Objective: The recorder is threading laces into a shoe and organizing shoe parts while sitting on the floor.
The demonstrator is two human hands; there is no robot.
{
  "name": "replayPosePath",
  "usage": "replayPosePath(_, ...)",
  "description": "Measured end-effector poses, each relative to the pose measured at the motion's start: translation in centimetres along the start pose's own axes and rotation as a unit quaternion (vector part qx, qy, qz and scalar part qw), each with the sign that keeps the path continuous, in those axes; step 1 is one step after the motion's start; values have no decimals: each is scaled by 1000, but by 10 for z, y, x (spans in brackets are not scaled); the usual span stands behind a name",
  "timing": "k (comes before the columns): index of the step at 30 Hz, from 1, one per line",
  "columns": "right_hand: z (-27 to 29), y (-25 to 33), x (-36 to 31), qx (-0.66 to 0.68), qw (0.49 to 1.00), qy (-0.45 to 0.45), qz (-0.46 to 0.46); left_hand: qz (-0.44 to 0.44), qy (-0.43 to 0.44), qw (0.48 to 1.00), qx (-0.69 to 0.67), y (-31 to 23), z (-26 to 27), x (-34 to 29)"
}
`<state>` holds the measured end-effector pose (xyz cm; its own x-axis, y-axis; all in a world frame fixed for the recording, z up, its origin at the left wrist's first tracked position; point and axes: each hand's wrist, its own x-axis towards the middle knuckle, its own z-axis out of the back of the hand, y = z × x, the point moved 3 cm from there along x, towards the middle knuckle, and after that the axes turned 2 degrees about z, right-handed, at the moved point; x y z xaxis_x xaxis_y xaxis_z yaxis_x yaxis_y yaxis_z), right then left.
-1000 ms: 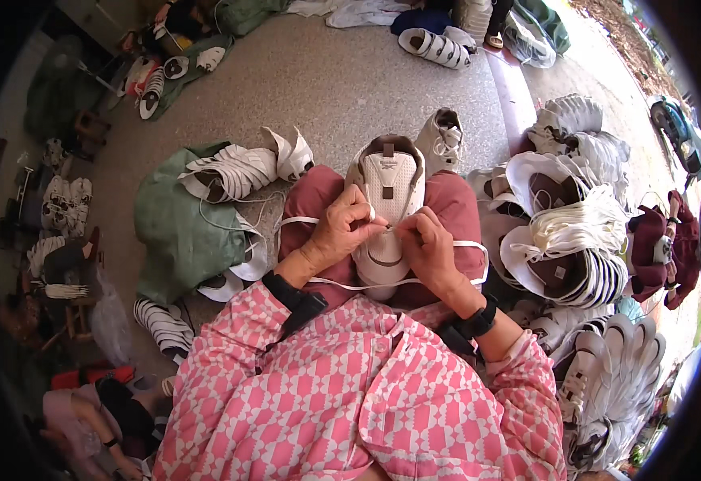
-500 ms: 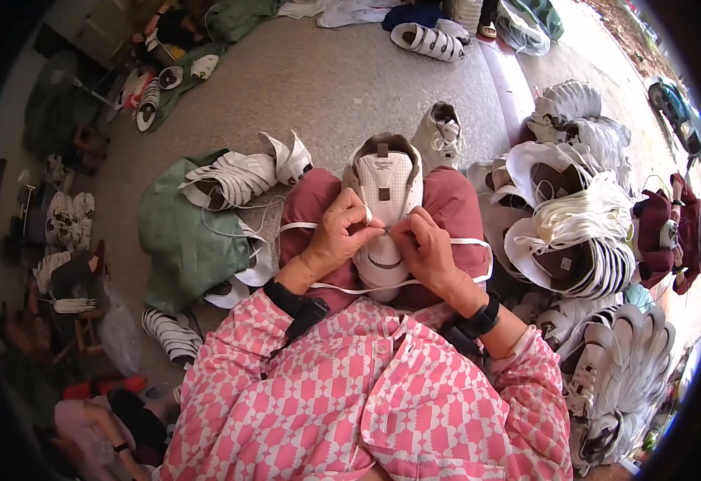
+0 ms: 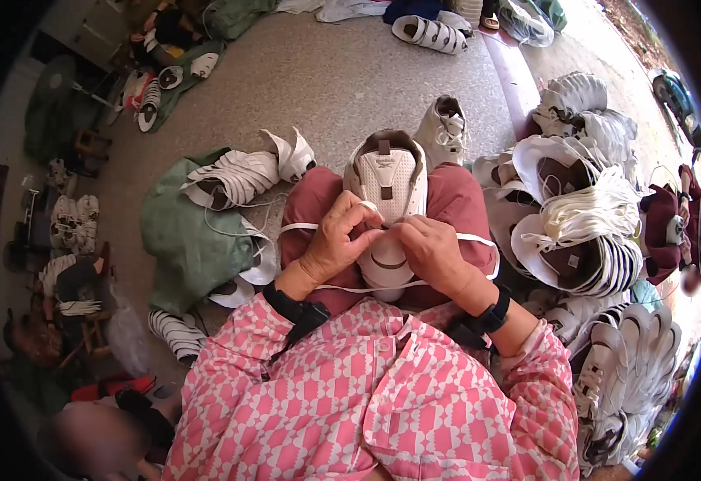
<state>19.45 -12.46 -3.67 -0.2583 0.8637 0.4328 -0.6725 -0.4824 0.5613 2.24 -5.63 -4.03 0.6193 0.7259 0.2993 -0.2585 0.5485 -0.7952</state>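
A pale beige and white shoe (image 3: 382,163) rests between my knees, its perforated tongue facing up and its rounded toe toward me. My left hand (image 3: 341,240) is closed in a pinch just below the tongue. Beside it, my right hand (image 3: 432,250) also pinches, fingertips almost touching the left ones. Something tiny and dark shows between them, but the fingers hide what each grips. A white lace (image 3: 472,238) lies over my thighs, passing under both hands and around the toe end. Just beyond my right knee stands a laced shoe (image 3: 447,131).
On the right, stacked white shoe uppers (image 3: 555,168) carry a bundle of cream laces (image 3: 591,212); more shoes (image 3: 623,377) are piled nearer. A green cloth (image 3: 186,240) and nested uppers (image 3: 238,180) lie on the left. Other people (image 3: 98,433) sit along the far left.
My right hand has rolled slightly inward, its knuckles now higher over the shoe. The left hand stays almost in place. The whole view has shifted a little.
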Motion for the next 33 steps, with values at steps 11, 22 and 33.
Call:
replayPosePath(11, 20, 3, 15, 41, 997, 32, -60, -36, -13, 997, 71, -8, 5, 0)
replayPosePath(22, 22, -1, -3, 20, 997, 11, -69, 260, -400, 818, 322, 50, 193, -107)
replayPosePath(33, 55, 6, -30, -7, 991, 88, -98, 151, -173, 668, -707, 29, 104, -43)
